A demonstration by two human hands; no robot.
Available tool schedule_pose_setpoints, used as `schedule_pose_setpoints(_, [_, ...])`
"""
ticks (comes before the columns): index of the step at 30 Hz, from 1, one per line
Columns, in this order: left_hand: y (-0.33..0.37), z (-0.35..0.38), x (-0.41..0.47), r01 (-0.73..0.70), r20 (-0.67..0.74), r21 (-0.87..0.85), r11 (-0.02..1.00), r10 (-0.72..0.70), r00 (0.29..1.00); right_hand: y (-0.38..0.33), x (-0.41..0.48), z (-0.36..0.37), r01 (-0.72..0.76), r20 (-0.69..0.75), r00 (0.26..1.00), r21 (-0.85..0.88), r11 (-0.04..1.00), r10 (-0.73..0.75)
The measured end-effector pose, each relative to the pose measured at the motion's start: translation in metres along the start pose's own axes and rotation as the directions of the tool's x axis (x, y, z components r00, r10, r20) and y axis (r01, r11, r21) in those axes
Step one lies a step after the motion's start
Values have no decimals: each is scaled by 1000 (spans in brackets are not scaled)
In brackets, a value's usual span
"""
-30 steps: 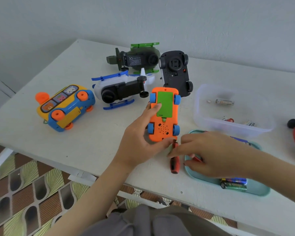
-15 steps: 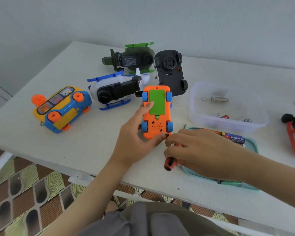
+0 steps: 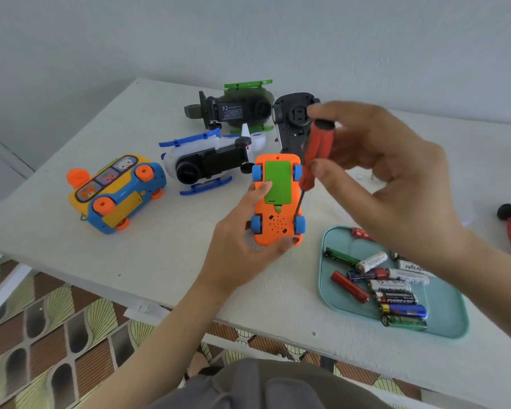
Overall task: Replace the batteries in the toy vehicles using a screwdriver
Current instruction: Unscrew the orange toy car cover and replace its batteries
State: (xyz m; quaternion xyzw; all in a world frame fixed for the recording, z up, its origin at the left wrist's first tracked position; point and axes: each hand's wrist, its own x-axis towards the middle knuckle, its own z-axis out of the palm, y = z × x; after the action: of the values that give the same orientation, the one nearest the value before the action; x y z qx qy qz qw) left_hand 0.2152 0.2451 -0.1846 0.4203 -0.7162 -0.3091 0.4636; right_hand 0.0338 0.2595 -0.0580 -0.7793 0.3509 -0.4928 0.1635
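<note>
Up off the tabletop (image 3: 160, 261) has come the screwdriver (image 3: 319, 149), its red handle pinched in our right hand (image 3: 396, 184). Our left hand (image 3: 242, 249) grips the upturned orange car (image 3: 278, 228) near the tabletop's front edge.

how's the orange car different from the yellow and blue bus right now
The orange car is gripped in the left hand, underside up; the yellow and blue bus lies on its side on the table, untouched. The car has blue wheels and a green battery cover; the bus has orange wheels and a yellow panel. Both show their undersides, covers still on.
</note>
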Motion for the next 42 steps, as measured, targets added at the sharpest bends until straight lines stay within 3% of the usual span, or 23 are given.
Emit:
schedule_pose_setpoints(20, [-2, 1, 1, 15, 10, 21, 1000, -15, 1000, 6, 3, 11, 6, -60, 998, 17, 1000, -5])
schedule_pose_setpoints(35, [-4, 1, 0, -1, -8, 32, 999, 1, 1000, 4, 3, 11, 107, -4, 994, -108, 988, -108])
schedule_pose_setpoints(40, [-2, 0, 0, -8, -9, 51, 999, 9, 1000, -2, 7, 9, -5, 29, 1000, 96, 995, 2])
schedule_pose_setpoints(42, [-3, 0, 0, -10, -5, 58, 998, 10, 1000, -4, 11, 10, -6, 24, 1000, 64, 998, 4])
